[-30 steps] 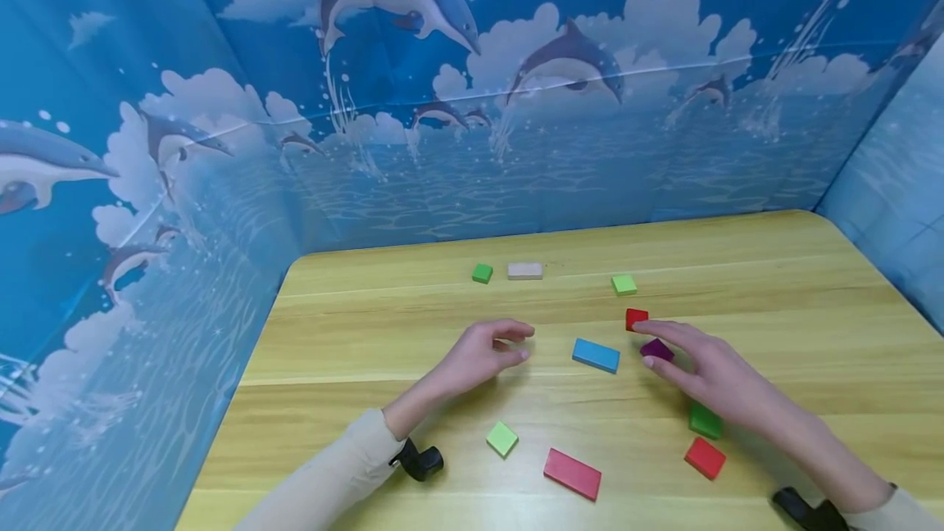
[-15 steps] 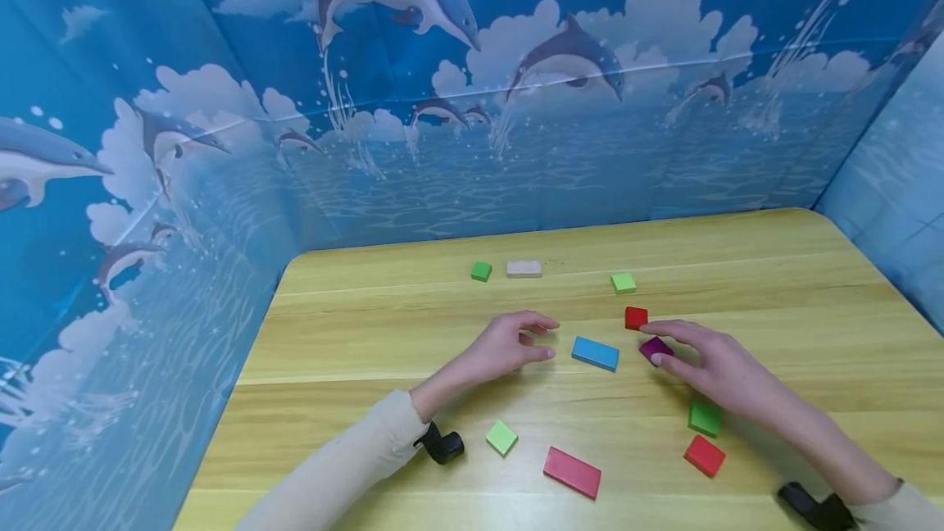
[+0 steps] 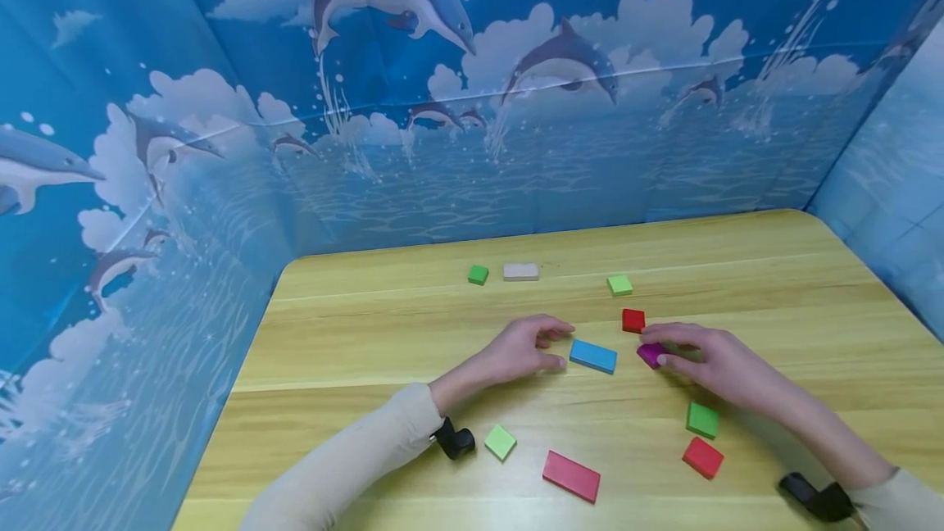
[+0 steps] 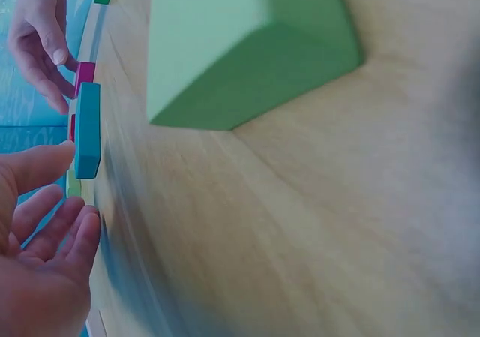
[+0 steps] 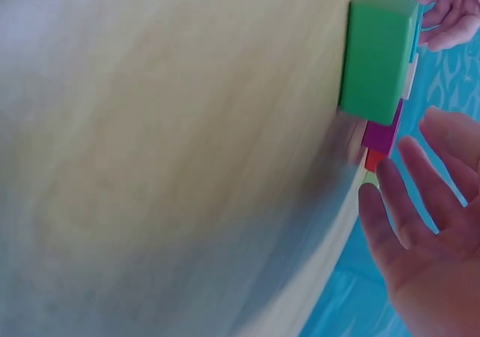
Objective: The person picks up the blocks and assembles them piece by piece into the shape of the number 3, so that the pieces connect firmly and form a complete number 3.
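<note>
My left hand [image 3: 522, 348] is at the left end of a flat blue block [image 3: 593, 356], thumb and fingers loosely bent and parted, holding nothing. In the left wrist view its fingertips come close to the blue block [image 4: 88, 130]. To the right, my right hand [image 3: 711, 363] has its thumb and index finger at a small purple block [image 3: 651, 355], one on either side, and pinches it at the table. The right wrist view shows the other fingers spread, with the purple block [image 5: 381, 133] partly hidden behind a green block [image 5: 379, 55]. Just beyond the purple block lies a red block [image 3: 633, 320].
Nearer me lie a light green block [image 3: 501, 442], a pink-red flat block [image 3: 571, 476], a green block [image 3: 702, 420] and a red block [image 3: 703, 458]. Farther back are a green block [image 3: 478, 274], a pale grey block [image 3: 520, 272] and a light green one [image 3: 619, 285]. A dolphin-print curtain [image 3: 472, 179] borders the wooden table [image 3: 369, 301].
My left hand has moved right, up to the blue block. My right thumb and index finger have closed in on the purple block, which has turned slightly.
</note>
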The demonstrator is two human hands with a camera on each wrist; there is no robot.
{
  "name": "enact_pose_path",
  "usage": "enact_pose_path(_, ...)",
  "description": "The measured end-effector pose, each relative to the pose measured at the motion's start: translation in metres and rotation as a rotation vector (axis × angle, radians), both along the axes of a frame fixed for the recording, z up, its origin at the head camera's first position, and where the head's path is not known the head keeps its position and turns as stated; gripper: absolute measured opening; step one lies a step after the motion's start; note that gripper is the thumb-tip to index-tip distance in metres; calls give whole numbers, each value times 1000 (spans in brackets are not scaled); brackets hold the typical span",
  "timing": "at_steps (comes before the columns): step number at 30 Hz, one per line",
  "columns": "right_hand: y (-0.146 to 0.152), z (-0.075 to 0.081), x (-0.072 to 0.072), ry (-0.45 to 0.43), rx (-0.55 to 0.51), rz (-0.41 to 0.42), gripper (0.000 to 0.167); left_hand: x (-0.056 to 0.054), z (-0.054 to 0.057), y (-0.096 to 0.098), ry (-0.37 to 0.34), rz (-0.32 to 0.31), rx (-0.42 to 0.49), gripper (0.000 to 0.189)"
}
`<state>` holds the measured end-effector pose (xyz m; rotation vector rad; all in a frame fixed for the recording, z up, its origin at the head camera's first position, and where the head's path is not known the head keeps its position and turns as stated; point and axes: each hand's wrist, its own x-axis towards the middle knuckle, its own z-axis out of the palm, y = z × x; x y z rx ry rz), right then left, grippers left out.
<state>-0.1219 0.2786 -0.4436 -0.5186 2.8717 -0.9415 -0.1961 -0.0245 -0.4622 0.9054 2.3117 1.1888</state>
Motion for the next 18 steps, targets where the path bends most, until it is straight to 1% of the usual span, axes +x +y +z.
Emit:
enact_pose_path(6, 3, 0, -4, -46, -43, 20, 36, -4, 1, 9, 11, -44, -7, 48)
enact_pose_path(10, 6, -1, -7, -72, -57, 24, 33, -3, 3, 16, 50, -76, -32, 46)
enact_pose_path(14, 7, -4, -9, -84, -53, 26, 33, -1, 2, 21, 105, -79, -63, 41)
enact_pose_path(18, 7, -7, -10, -83, -35, 19, 32, 1, 1, 23, 139, -72, -97, 34)
